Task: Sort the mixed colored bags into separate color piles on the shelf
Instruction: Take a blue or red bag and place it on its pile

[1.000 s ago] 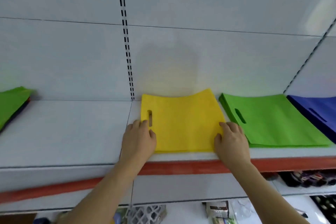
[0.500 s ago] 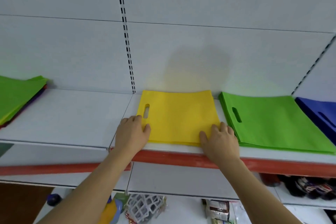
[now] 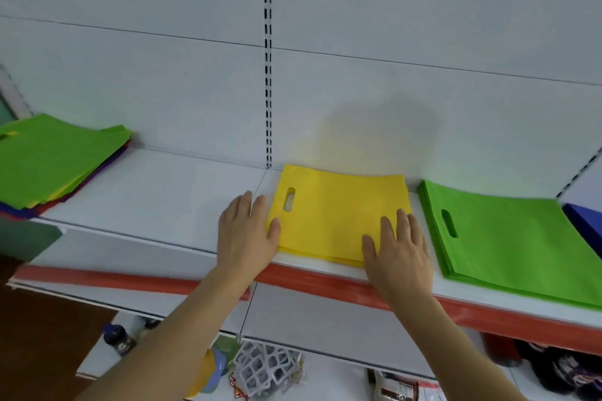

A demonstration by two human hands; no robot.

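Both hands flat on the yellow bag pile, squaring it on the shelf.

The left hand (image 3: 246, 234) lies open, fingers spread, its thumb on the pile's left edge by the handle slot; the right hand (image 3: 398, 247) rests open, palm down, on the front right corner, gripping nothing. The yellow bag pile (image 3: 335, 215) sits mid-shelf, just beside the green bag pile (image 3: 508, 238), with a blue bag pile (image 3: 586, 221) at the far right edge. The mixed stack (image 3: 52, 159), green on top with other colours showing at its edges, waits well apart at the left of the shelf (image 3: 156, 202). To do this step well, the person should probably press lightly and nudge the edges inward together, keeping a gap from the green pile, before reaching left.
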